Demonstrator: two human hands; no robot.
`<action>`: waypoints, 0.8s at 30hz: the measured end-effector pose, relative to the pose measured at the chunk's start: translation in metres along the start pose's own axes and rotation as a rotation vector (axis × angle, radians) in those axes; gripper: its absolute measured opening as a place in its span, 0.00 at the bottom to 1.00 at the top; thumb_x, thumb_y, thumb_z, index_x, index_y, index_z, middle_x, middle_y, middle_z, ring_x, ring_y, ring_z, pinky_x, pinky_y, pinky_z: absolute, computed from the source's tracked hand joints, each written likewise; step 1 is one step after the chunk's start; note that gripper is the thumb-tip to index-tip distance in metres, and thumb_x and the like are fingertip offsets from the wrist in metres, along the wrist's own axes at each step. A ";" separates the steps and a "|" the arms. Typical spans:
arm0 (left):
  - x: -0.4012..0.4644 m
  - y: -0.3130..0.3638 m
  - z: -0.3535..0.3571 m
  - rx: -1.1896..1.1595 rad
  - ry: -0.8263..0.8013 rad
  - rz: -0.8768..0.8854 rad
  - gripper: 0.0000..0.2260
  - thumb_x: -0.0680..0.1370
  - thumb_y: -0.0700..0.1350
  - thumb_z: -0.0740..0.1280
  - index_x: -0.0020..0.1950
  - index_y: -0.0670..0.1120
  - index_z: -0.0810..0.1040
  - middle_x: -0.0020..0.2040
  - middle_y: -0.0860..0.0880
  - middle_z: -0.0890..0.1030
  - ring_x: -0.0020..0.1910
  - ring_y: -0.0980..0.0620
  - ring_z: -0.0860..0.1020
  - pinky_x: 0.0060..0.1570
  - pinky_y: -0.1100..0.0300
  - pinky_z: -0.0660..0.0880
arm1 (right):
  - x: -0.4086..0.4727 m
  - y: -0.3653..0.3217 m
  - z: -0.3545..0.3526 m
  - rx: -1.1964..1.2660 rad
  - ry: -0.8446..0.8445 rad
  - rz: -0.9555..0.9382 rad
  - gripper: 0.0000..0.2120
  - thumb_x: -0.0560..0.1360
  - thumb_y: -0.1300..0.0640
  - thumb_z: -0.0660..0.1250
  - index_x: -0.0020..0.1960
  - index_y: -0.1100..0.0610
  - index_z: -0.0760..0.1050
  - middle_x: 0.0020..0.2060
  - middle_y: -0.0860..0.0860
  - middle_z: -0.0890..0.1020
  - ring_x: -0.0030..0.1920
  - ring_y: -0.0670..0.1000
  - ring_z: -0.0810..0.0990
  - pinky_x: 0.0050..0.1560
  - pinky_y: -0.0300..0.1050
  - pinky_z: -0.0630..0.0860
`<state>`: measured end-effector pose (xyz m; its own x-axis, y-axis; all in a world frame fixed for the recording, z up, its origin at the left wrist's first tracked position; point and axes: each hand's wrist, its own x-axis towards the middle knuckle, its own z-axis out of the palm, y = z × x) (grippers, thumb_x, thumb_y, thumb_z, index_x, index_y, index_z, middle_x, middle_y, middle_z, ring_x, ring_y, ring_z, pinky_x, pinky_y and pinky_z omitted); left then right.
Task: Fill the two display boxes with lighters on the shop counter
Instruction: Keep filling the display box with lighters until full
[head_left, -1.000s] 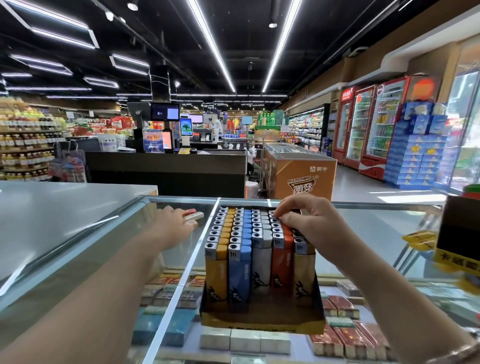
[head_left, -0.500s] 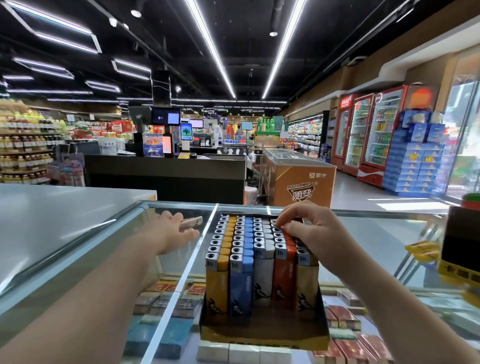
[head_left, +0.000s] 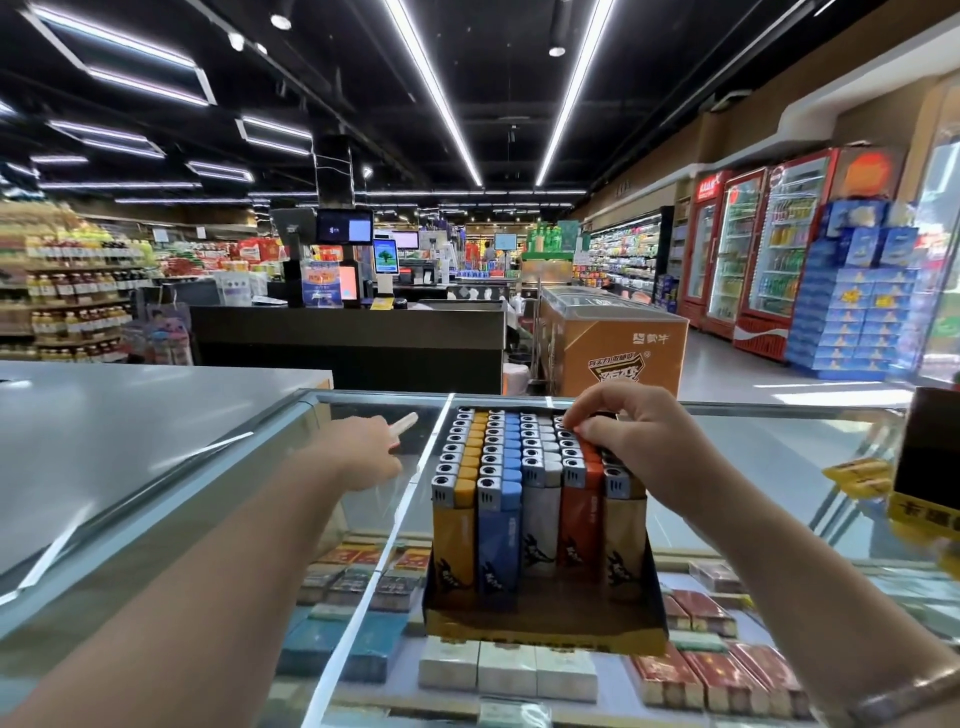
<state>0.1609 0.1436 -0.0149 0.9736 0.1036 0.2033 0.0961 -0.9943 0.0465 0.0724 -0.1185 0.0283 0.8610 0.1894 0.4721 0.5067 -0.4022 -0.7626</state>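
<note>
Change since one second ago: the left hand (head_left: 363, 453) has travelled farther out over the glass, and the pale lighter (head_left: 404, 424) it holds now sticks up past the knuckles toward 1 o'clock; before, it lay lower and flatter against the hand. The right hand (head_left: 641, 441) has kept its place on the back rows of the box.

Left hand: arm stretched forward from 7 o'clock, back of the hand toward the camera, fingers curled round the lighter. Only the lighter's far end shows; the rest is hidden behind the hand.

Right hand: arm comes in from 4 o'clock, wrist bent, fingers curled downward with the fingertips (head_left: 579, 427) on the lighter tops at the far right of the box. Whether they pinch one lighter or merely press on the tops I cannot tell.

Container: one display box (head_left: 545, 626) stands on the glass counter (head_left: 779, 457), centre frame, low front wall toward the camera. It holds upright lighters in five columns, left to right: yellow, blue, white, red, tan, metal heads up. The right-hand columns are partly covered by the hand.

Under the glass: cigarette packs (head_left: 506, 670) in rows at 6 o'clock.
</note>
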 end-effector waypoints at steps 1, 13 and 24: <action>-0.004 0.001 -0.002 -0.007 -0.016 -0.025 0.11 0.75 0.48 0.64 0.55 0.46 0.73 0.39 0.51 0.76 0.36 0.56 0.76 0.32 0.62 0.73 | 0.000 0.000 0.000 -0.007 0.003 0.000 0.11 0.75 0.66 0.63 0.38 0.55 0.78 0.44 0.50 0.77 0.42 0.46 0.76 0.37 0.33 0.72; -0.040 0.020 -0.018 -0.741 -0.042 -0.284 0.24 0.73 0.44 0.68 0.66 0.44 0.65 0.44 0.45 0.74 0.39 0.51 0.77 0.31 0.61 0.74 | -0.001 0.000 0.001 0.008 -0.006 0.027 0.11 0.76 0.65 0.62 0.37 0.54 0.77 0.46 0.50 0.77 0.42 0.48 0.78 0.37 0.36 0.75; -0.065 0.075 -0.109 -2.142 0.000 -0.091 0.07 0.76 0.36 0.62 0.52 0.39 0.66 0.41 0.43 0.72 0.35 0.52 0.74 0.22 0.65 0.73 | -0.006 -0.014 -0.003 -0.148 0.174 -0.202 0.12 0.72 0.61 0.68 0.42 0.43 0.74 0.44 0.40 0.78 0.49 0.44 0.77 0.51 0.40 0.74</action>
<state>0.0818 0.0646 0.0824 0.9811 0.1371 0.1367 -0.1908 0.5649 0.8028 0.0598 -0.1170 0.0371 0.7165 0.1276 0.6859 0.6435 -0.5006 -0.5791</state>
